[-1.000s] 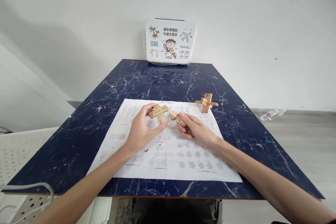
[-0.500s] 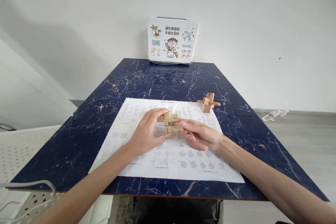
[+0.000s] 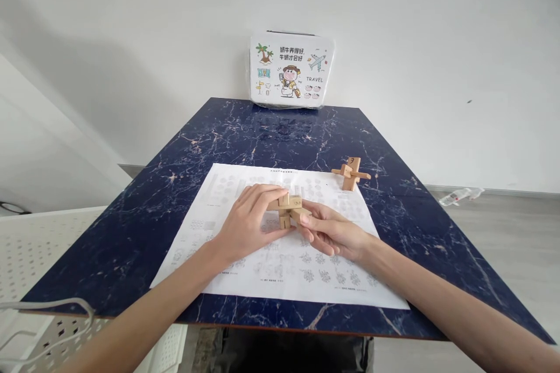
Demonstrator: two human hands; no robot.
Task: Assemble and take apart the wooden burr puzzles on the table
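Above the printed sheet [image 3: 254, 274], my left hand [image 3: 247, 224] grips a partly joined wooden interlocking puzzle [image 3: 284, 201], fingers on top and thumb beneath. Dark handwritten marks show on some of its blocks. My right hand [image 3: 335, 230] pinches a short wooden puzzle piece [image 3: 298, 216] between thumb and fingers, its end against the middle of the puzzle. How deep that piece sits inside is hidden. A second wooden puzzle [image 3: 350, 173], cross-shaped and marked with a number, stands at the sheet's upper right corner.
The sheet lies on a dark blue marbled table [image 3: 245, 134]. A white printed case [image 3: 291, 70] leans against the wall at the far edge. To the left stands a white perforated surface [image 3: 26, 250] with a cable [image 3: 65, 303]. A clear plastic item [image 3: 459, 195] lies on the floor at right.
My right hand has moved its piece against the puzzle's middle, and its fingers now reach behind the puzzle. The whole view has shifted slightly.
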